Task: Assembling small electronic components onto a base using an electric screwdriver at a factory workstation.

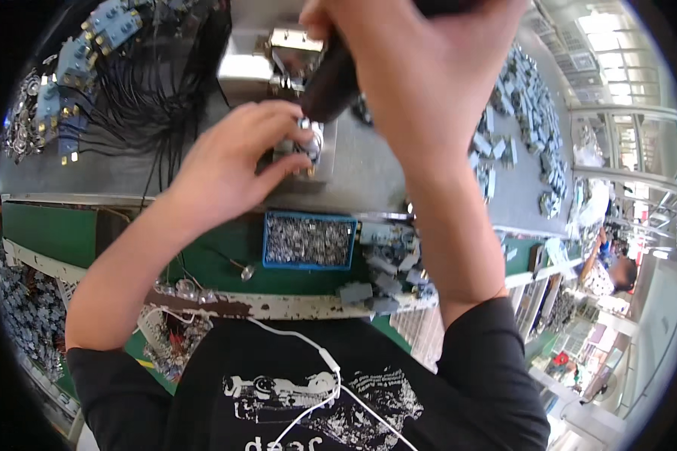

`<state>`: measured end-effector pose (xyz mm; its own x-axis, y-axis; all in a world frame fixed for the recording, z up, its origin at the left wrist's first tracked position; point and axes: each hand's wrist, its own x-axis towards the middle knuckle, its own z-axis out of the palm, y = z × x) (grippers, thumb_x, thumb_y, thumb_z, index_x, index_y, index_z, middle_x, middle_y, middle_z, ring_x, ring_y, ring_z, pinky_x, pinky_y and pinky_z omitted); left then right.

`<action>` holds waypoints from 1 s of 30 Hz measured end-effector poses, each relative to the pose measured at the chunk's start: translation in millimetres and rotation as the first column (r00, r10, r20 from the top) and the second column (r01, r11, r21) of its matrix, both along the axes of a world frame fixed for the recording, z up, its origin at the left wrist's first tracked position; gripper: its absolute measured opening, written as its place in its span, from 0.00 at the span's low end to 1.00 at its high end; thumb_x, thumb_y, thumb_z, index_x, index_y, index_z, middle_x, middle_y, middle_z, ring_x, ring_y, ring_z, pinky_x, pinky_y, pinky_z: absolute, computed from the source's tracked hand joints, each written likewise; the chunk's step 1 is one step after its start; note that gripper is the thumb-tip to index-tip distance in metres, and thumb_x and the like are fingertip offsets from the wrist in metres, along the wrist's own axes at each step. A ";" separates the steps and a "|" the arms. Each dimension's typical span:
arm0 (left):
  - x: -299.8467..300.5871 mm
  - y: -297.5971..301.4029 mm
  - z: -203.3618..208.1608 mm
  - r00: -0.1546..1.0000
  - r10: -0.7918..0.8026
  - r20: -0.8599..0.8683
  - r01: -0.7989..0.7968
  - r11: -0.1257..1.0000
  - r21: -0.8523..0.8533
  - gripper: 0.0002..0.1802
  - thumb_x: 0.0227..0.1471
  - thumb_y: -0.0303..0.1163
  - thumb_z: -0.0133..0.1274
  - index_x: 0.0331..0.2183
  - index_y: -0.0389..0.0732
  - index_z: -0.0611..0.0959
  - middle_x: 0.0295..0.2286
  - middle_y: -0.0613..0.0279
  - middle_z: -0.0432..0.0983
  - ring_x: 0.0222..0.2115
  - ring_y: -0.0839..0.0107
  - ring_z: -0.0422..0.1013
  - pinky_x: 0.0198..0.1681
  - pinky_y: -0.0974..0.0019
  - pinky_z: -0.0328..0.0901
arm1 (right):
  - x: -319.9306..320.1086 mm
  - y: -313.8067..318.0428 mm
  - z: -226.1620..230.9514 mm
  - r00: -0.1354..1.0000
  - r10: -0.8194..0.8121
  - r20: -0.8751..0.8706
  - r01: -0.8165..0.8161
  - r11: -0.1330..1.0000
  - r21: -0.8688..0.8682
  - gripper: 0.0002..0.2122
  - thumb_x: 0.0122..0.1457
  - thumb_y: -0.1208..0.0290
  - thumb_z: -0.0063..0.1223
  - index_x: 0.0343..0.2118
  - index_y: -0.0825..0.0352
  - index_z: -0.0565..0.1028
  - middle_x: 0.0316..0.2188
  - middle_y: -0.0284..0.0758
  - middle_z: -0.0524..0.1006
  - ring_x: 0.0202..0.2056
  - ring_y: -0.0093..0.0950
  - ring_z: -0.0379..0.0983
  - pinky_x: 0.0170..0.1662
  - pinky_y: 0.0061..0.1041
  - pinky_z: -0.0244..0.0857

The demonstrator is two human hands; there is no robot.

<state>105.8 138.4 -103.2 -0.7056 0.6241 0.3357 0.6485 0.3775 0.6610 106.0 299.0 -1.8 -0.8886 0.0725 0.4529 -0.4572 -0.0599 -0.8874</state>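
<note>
My left hand [237, 154] is closed, thumb and fingers gripping a small metal-and-grey part [312, 144] that rests on a metal block on the bench. My right hand [425, 68] is wrapped round a black electric screwdriver [331, 86], which slants down toward that part. Its tip ends close to my left fingertips; whether it touches the part I cannot tell. Just beyond stands a shiny metal fixture [297, 51], partly hidden by the screwdriver.
A blue tray [308, 266] of small metal pieces sits at the near edge, with grey-blue plastic housings [387, 263] beside it. More housings [530, 105] spread over the right side. Black cables [154, 94] with blue connectors lie at left. Another person [613, 276] is far right.
</note>
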 end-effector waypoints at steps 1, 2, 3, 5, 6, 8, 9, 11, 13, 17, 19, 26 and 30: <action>-3.8 -0.1 1.5 0.999 -0.006 -0.037 0.006 1.000 0.012 0.13 0.51 0.34 0.66 0.38 0.43 0.82 0.47 0.59 0.78 0.45 0.53 0.74 0.48 0.54 0.70 | -6.3 5.6 -4.1 1.000 -0.022 0.011 0.022 1.000 -0.013 0.34 0.57 0.88 0.60 0.62 0.67 0.53 0.35 0.44 0.75 0.37 0.24 0.78 0.31 0.21 0.74; -4.7 -0.2 9.4 0.981 -0.010 -0.191 0.000 0.999 -0.053 0.14 0.48 0.33 0.67 0.38 0.44 0.83 0.45 0.60 0.78 0.45 0.57 0.75 0.46 0.56 0.69 | 7.3 18.2 -1.1 0.999 -0.043 0.021 0.044 0.999 -0.026 0.34 0.57 0.88 0.60 0.62 0.67 0.53 0.35 0.43 0.75 0.37 0.24 0.78 0.30 0.21 0.74; 0.4 7.6 19.4 0.983 -0.019 -0.181 0.010 0.998 -0.055 0.14 0.48 0.33 0.67 0.38 0.44 0.83 0.45 0.60 0.78 0.45 0.57 0.75 0.46 0.56 0.69 | 17.4 36.9 3.5 0.998 -0.065 0.022 0.066 0.997 -0.036 0.34 0.57 0.88 0.60 0.62 0.67 0.53 0.35 0.43 0.75 0.37 0.23 0.78 0.30 0.21 0.74; 17.9 10.1 31.1 0.908 -0.036 -0.417 -0.008 0.995 -0.104 0.11 0.46 0.31 0.64 0.36 0.45 0.83 0.42 0.62 0.78 0.42 0.62 0.75 0.43 0.59 0.67 | 33.0 43.9 1.5 0.994 -0.110 0.022 0.111 0.992 -0.066 0.34 0.57 0.88 0.60 0.61 0.67 0.53 0.35 0.43 0.75 0.36 0.23 0.78 0.30 0.22 0.74; 29.3 10.3 25.9 0.932 -0.169 -0.321 0.126 0.981 -0.150 0.08 0.45 0.31 0.59 0.32 0.45 0.83 0.36 0.64 0.77 0.38 0.67 0.74 0.42 0.62 0.65 | 27.7 47.5 2.7 0.992 -0.129 0.009 0.130 0.988 -0.081 0.34 0.57 0.88 0.60 0.61 0.67 0.53 0.35 0.43 0.75 0.36 0.23 0.78 0.30 0.22 0.74; 50.0 10.7 17.8 0.896 -0.400 -0.195 0.311 0.876 -0.368 0.06 0.43 0.31 0.56 0.28 0.44 0.82 0.28 0.67 0.74 0.35 0.68 0.72 0.41 0.64 0.64 | 10.5 45.1 -3.4 0.988 -0.155 -0.011 0.153 0.983 -0.105 0.34 0.57 0.88 0.60 0.61 0.67 0.53 0.35 0.42 0.75 0.36 0.23 0.78 0.30 0.22 0.74; 55.7 11.3 10.8 0.868 -0.474 -0.149 0.371 0.817 -0.441 0.06 0.42 0.31 0.57 0.27 0.44 0.82 0.26 0.67 0.74 0.34 0.69 0.72 0.41 0.64 0.64 | 4.7 36.9 -5.5 0.987 -0.161 -0.030 0.156 0.980 -0.120 0.34 0.57 0.88 0.60 0.61 0.67 0.53 0.35 0.42 0.75 0.36 0.23 0.78 0.30 0.22 0.74; 61.5 10.3 6.6 0.859 -0.490 -0.147 0.369 0.793 -0.484 0.05 0.41 0.31 0.57 0.27 0.45 0.81 0.26 0.67 0.74 0.34 0.69 0.72 0.40 0.65 0.63 | 15.5 27.2 2.3 0.982 -0.172 -0.073 0.160 0.976 -0.148 0.33 0.57 0.88 0.60 0.61 0.67 0.53 0.35 0.42 0.75 0.35 0.23 0.78 0.30 0.22 0.74; 62.9 9.6 3.5 0.842 -0.517 -0.151 0.376 0.765 -0.522 0.05 0.41 0.32 0.57 0.26 0.45 0.81 0.26 0.68 0.74 0.33 0.70 0.71 0.40 0.65 0.63 | 21.3 24.5 8.9 0.973 -0.199 -0.121 0.177 0.969 -0.171 0.33 0.57 0.88 0.60 0.61 0.67 0.53 0.35 0.42 0.75 0.35 0.23 0.78 0.30 0.22 0.74; 66.0 14.1 4.5 0.855 -0.481 -0.193 0.347 0.807 -0.477 0.06 0.42 0.32 0.59 0.27 0.46 0.79 0.25 0.67 0.73 0.32 0.70 0.71 0.38 0.65 0.63 | 12.4 28.3 22.3 0.940 -0.265 -0.216 0.217 0.951 -0.222 0.33 0.57 0.88 0.60 0.61 0.66 0.53 0.34 0.41 0.75 0.34 0.23 0.78 0.30 0.22 0.74; 68.7 14.0 4.1 0.888 -0.438 -0.139 0.352 0.842 -0.409 0.06 0.45 0.31 0.59 0.29 0.45 0.79 0.26 0.66 0.74 0.31 0.68 0.72 0.37 0.64 0.63 | -15.0 17.2 22.0 0.923 -0.292 -0.249 0.229 0.939 -0.255 0.33 0.57 0.88 0.60 0.60 0.66 0.53 0.34 0.40 0.75 0.34 0.23 0.78 0.30 0.22 0.74; 65.4 11.2 2.9 0.893 -0.450 -0.011 0.414 0.829 -0.375 0.08 0.46 0.27 0.57 0.32 0.41 0.80 0.30 0.61 0.74 0.32 0.64 0.74 0.39 0.60 0.67 | -41.2 -27.9 24.8 0.873 -0.352 -0.337 0.233 0.909 -0.346 0.33 0.57 0.88 0.60 0.60 0.66 0.53 0.34 0.39 0.75 0.32 0.23 0.78 0.30 0.22 0.74; 60.7 11.0 7.3 0.874 -0.476 0.092 0.473 0.796 -0.378 0.09 0.48 0.27 0.55 0.35 0.41 0.82 0.34 0.59 0.76 0.35 0.62 0.76 0.41 0.59 0.69 | -35.2 -46.4 24.9 0.845 -0.384 -0.371 0.236 0.892 -0.386 0.33 0.57 0.88 0.60 0.60 0.66 0.53 0.33 0.39 0.75 0.32 0.23 0.78 0.29 0.22 0.74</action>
